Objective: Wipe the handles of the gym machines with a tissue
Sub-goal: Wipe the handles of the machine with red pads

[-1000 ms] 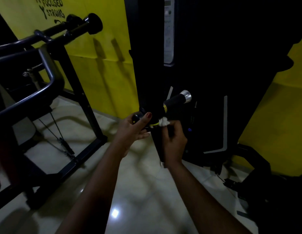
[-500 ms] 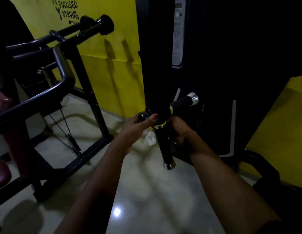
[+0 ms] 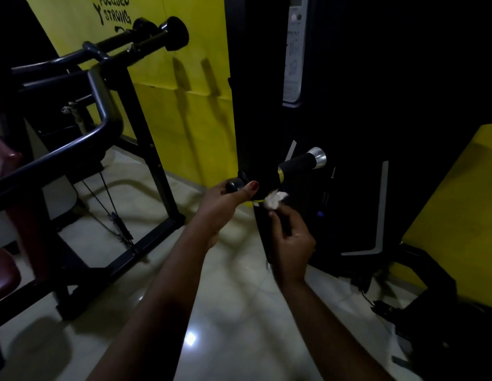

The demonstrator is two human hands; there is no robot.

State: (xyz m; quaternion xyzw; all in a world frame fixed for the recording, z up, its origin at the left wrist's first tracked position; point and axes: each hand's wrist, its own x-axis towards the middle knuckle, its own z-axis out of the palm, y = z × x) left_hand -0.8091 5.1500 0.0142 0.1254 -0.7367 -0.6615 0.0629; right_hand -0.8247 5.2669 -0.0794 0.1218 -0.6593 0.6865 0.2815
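A black gym machine has two handles meeting at yellow rings: one handle [image 3: 299, 162] points up right and ends in a silver cap, the other handle [image 3: 262, 229] hangs downward. My left hand [image 3: 225, 202] grips the black knob [image 3: 233, 185] at the joint, thumb on top. My right hand [image 3: 291, 243] is wrapped round the downward handle, fingers curled. A crumpled white tissue [image 3: 273, 199] shows at the top of that hand, against the handle just below the yellow ring. The handle's lower end is hidden behind my right hand.
A second machine with black curved bars [image 3: 102, 127] and capped grips [image 3: 173, 34] stands at left, its frame on the floor, with a maroon seat pad [image 3: 3, 273] beside it. A yellow wall [image 3: 184, 105] runs behind. Glossy tiled floor [image 3: 225, 312] lies below my arms. Dark equipment sits at lower right.
My right hand, which had been up near the joint, has slid down onto the hanging handle, covering its silver end. The tissue now sits at the top of that hand. My left hand keeps its hold.
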